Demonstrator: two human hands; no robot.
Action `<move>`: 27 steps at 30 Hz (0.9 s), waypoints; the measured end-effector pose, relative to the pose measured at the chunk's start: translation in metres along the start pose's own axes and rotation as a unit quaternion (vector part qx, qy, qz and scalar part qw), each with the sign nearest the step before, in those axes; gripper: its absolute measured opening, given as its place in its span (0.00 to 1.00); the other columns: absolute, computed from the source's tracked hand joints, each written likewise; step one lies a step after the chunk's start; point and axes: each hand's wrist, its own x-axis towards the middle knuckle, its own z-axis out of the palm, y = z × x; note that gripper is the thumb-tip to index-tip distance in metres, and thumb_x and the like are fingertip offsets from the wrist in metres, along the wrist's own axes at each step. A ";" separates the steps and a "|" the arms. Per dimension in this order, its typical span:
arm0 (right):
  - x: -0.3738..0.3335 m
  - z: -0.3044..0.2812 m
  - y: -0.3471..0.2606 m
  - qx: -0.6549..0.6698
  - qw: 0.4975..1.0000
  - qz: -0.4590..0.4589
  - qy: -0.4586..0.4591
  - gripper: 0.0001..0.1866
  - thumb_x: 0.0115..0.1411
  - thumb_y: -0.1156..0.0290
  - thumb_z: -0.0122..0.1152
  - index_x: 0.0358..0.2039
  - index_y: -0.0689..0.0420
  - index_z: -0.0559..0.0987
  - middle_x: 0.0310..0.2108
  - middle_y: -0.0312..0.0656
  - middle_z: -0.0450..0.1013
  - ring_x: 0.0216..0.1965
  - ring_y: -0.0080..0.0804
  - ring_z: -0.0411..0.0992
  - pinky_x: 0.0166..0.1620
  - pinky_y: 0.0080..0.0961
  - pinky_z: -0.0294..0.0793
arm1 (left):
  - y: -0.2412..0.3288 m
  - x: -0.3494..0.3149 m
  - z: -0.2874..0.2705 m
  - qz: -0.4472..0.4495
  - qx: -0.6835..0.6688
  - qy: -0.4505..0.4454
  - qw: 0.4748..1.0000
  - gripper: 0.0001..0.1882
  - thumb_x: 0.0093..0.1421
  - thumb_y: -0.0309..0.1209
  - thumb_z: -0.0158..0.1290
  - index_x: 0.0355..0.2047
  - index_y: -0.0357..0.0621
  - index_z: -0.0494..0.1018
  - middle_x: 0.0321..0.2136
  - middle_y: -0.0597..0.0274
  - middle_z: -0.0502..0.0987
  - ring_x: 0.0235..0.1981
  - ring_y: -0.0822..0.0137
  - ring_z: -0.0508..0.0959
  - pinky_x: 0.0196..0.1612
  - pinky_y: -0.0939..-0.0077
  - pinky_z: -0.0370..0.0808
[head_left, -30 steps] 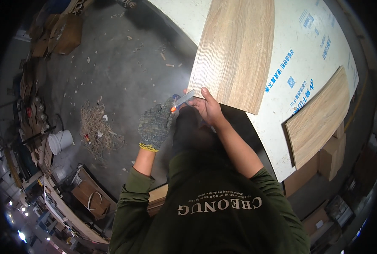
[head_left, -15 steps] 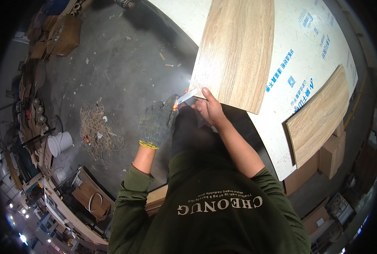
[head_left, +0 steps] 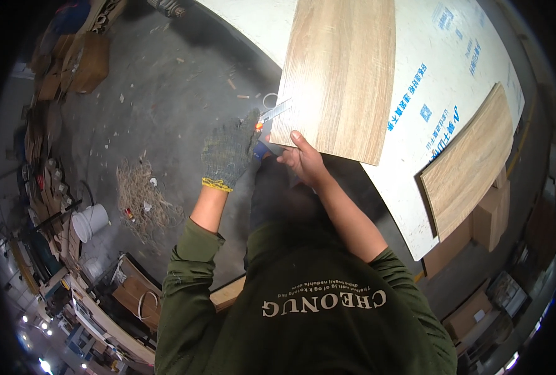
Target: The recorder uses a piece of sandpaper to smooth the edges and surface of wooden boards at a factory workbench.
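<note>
My left hand, in a grey knitted glove with a yellow cuff, is closed round the red-orange handle of a flat metal blade. The blade lies slanted across the left edge of a wood-grain board, near its close corner. A thin pale curled strip stands out from that edge beside the blade. My bare right hand grips the board's near end, thumb on the top face and fingers mostly hidden beneath. The board rests on a white printed sheet and overhangs it at the near left.
A second wood-grain board lies on the sheet's right side, above cardboard boxes. On the grey floor to the left are a heap of tangled strips, a white bucket and a cardboard box farther off.
My left hand and the blade have moved forward along the board's left edge. The curled strip now shows beside the blade. My right hand still holds the near end.
</note>
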 end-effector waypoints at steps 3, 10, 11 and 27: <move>-0.001 0.001 -0.001 -0.015 1.000 0.005 0.012 0.25 0.68 0.56 0.40 0.55 0.63 0.69 0.47 0.45 0.76 0.24 0.20 0.60 0.33 0.19 0.67 | 0.001 0.018 -0.004 0.015 0.012 0.010 1.000 0.25 0.59 0.43 0.52 0.57 0.56 0.68 0.36 0.54 0.75 0.35 0.54 0.77 0.39 0.59 0.74; -0.003 -0.005 -0.005 -0.054 0.998 0.029 -0.005 0.25 0.68 0.58 0.41 0.60 0.59 0.63 0.52 0.49 0.73 0.50 0.32 0.73 0.40 0.22 0.73 | -0.002 0.062 -0.006 0.027 -0.004 0.017 0.999 0.19 0.62 0.42 0.50 0.52 0.55 0.72 0.35 0.53 0.76 0.34 0.51 0.77 0.35 0.56 0.74; -0.003 -0.006 -0.004 -0.053 0.998 0.028 -0.001 0.25 0.68 0.58 0.41 0.60 0.59 0.63 0.52 0.49 0.73 0.50 0.32 0.73 0.40 0.22 0.73 | -0.002 0.069 -0.005 0.020 0.010 -0.003 1.000 0.18 0.62 0.42 0.50 0.51 0.55 0.73 0.36 0.53 0.77 0.34 0.51 0.77 0.36 0.55 0.74; -0.094 -0.077 0.033 -0.155 0.969 0.186 -0.055 0.26 0.63 0.50 0.47 0.48 0.60 0.74 0.44 0.49 0.77 0.23 0.26 0.69 0.24 0.21 0.67 | 0.030 -0.002 -0.015 -0.057 0.001 -0.046 0.997 0.21 0.63 0.42 0.49 0.54 0.52 0.71 0.34 0.49 0.76 0.33 0.50 0.77 0.36 0.57 0.73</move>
